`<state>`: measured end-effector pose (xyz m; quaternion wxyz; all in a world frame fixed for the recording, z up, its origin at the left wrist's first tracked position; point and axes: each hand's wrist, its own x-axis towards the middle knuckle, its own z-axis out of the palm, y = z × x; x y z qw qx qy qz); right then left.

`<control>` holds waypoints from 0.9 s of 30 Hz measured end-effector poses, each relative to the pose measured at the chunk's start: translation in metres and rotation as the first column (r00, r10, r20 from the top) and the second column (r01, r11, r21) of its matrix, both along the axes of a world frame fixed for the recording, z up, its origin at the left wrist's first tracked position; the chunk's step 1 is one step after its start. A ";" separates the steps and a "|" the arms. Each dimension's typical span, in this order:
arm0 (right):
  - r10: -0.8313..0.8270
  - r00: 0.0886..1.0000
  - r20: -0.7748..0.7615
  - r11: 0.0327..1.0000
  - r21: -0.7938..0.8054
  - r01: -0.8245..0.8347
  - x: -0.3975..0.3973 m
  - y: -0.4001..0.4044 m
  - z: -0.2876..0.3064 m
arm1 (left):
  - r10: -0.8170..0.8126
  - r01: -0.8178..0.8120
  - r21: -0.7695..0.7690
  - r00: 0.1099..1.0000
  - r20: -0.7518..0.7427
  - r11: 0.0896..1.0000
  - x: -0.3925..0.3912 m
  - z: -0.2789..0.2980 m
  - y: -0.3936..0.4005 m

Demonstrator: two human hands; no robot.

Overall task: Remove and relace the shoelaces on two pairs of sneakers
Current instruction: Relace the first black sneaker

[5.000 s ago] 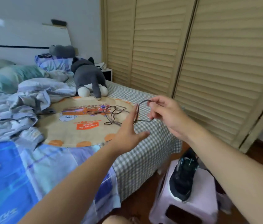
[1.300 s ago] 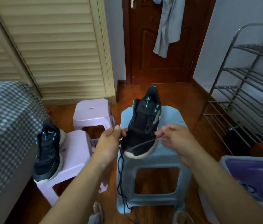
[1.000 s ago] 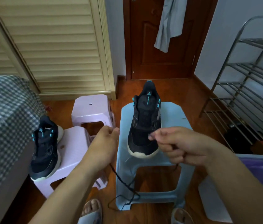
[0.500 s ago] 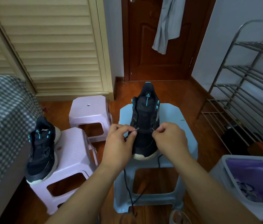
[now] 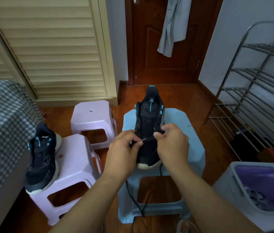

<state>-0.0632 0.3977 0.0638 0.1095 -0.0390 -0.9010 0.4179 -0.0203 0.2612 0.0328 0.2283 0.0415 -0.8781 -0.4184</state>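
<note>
A black sneaker with teal accents (image 5: 149, 118) stands on a light blue stool (image 5: 195, 148), toe toward me. My left hand (image 5: 122, 152) pinches one tip of a dark shoelace (image 5: 143, 140) over the sneaker's front eyelets. My right hand (image 5: 173, 143) pinches the lace's other end at the right eyelets. The rest of the lace hangs down in front of the stool (image 5: 132, 197). A second matching sneaker (image 5: 42, 158) sits on a lilac stool (image 5: 72, 165) to the left.
Another lilac stool (image 5: 91, 115) stands behind the first. A checked bed edge (image 5: 1, 125) is on the left, a metal shoe rack (image 5: 257, 88) on the right, a grey bin with a purple liner (image 5: 259, 189) at lower right. A brown door (image 5: 163, 41) is ahead.
I turned from the bed to the stools with the lace. Both hands brought the lace ends down onto the sneaker's front eyelets and have moved slightly closer over the last half second.
</note>
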 end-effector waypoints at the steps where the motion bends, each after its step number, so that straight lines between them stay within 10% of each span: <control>1: 0.026 1.000 -0.017 1.000 0.010 -0.026 -0.002 0.001 0.000 | 0.010 -0.010 0.011 1.000 0.014 1.000 0.001 0.001 0.000; 11: 0.153 0.988 0.037 0.985 0.070 -0.155 -0.021 0.004 -0.002 | 0.153 -0.228 0.296 0.954 0.257 0.927 -0.008 0.014 0.002; 20: 0.191 0.982 0.018 0.979 0.065 -0.191 -0.026 0.002 -0.007 | 0.193 -0.162 -0.125 0.934 0.302 0.979 -0.013 0.035 -0.002; 27: 0.188 0.982 0.007 0.981 0.051 -0.188 -0.025 0.002 -0.009 | 0.181 -0.191 -0.006 0.921 0.345 0.982 -0.019 0.040 0.000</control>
